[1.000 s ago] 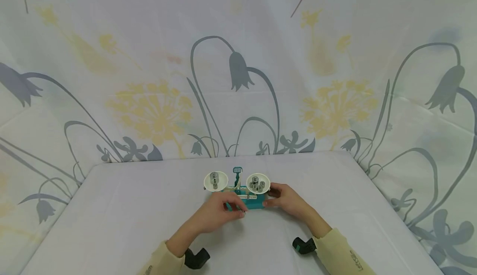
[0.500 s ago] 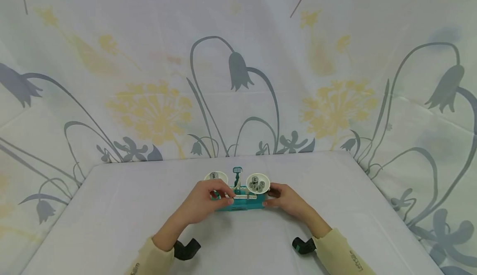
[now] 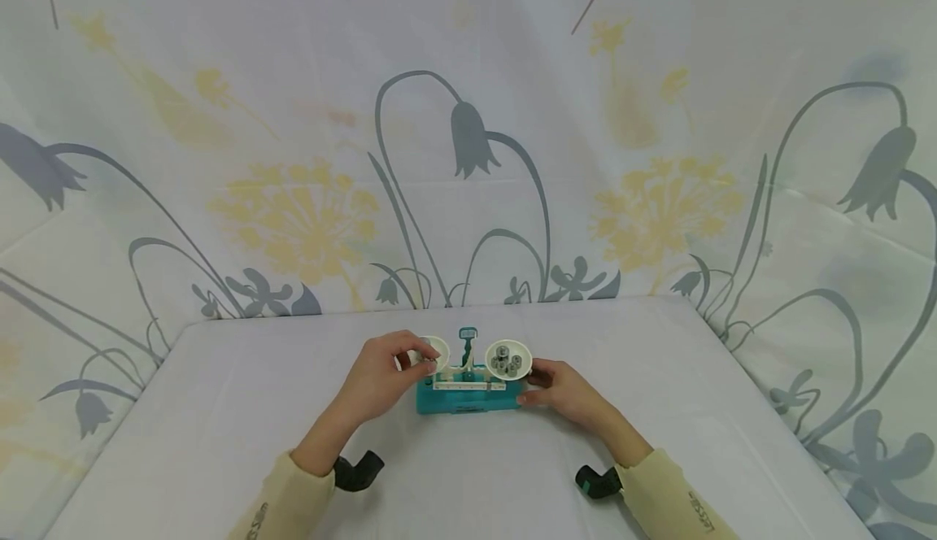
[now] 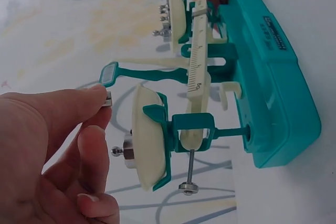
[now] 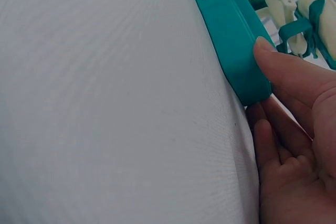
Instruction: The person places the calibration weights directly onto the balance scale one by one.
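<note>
A teal and cream balance scale (image 3: 468, 403) stands on the table. My left hand (image 3: 386, 373) is at its left pan (image 3: 442, 351). In the left wrist view, thumb and forefinger pinch a small metal weight (image 4: 108, 99), apart from the pan. A larger knobbed weight (image 4: 128, 151) sits in that pan. Several metal weights (image 3: 503, 360) stand in the right pan (image 3: 523, 350). My right hand (image 3: 562, 391) holds the right end of the base; in the right wrist view its thumb (image 5: 266, 51) lies on the teal edge, with the other fingers partly hidden behind the end.
A white cloth covers the table (image 3: 256, 410). Behind it hangs a flower-printed curtain (image 3: 468, 223). Black wrist-worn devices show below the left sleeve (image 3: 359, 471) and beside the right sleeve (image 3: 599, 481). A slider sits on the scale's ruled beam (image 4: 198, 51).
My left hand has moved left and away from me, from in front of the scale's base up to the left pan, carrying the small weight. My right hand stays at the base.
</note>
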Available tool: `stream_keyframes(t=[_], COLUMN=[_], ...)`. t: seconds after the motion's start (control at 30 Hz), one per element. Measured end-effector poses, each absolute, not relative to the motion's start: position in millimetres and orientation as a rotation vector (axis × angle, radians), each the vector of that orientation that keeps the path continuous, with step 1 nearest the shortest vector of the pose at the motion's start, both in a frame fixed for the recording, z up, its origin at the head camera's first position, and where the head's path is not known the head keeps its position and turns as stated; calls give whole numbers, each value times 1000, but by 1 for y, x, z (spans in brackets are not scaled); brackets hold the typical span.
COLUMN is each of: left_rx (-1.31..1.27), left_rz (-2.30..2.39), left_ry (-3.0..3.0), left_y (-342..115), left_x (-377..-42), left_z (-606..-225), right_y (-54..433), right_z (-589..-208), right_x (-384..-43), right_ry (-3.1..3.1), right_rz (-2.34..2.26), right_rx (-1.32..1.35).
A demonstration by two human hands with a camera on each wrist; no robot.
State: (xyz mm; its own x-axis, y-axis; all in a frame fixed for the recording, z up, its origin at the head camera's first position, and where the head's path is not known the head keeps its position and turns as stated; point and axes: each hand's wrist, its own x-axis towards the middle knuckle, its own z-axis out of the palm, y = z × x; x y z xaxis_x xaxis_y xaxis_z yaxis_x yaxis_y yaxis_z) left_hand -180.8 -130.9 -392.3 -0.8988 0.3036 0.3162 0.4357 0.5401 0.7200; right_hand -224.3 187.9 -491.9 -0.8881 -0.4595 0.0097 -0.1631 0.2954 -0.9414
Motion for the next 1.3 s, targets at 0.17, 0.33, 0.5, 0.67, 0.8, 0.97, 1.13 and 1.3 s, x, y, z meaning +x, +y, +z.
stream_keyframes(t=[0.17, 0.33, 0.5, 0.67, 0.8, 0.97, 1.13, 1.3], left_rx=[-590, -572, -540, -512, -515, -522, -526, -535], left_rz=[-1222, -1178, -1110, -1065, -1099, -1235, -1319, -1394], left_ry=[-2624, -2618, -2634, -2674, -2661, -2608, -2558, -2511], left_y=[-129, -128, -127, -125, -126, -132, -139, -145], left_x=[-184, -186, -187, -186, -185, -185, -184, -183], left_z=[-396, -400, -402, -402, -402, -403, -401, -401], right_y=[187, 186, 186, 186, 185, 184, 185, 186], right_z=[-493, -493, -491, -491, -491, -490, -490, -492], right_x=[-224, -223, -222, -222, -222, -221, -221, -222], right_ry=[2293, 2300, 2307, 2299, 2291, 2296, 2304, 2303], right_rz=[-1635, -1627, -1620, -1622, -1626, -1618, -1614, -1625], right_rx=[-574, -580, -582, -575, -573, -579, -566, -570])
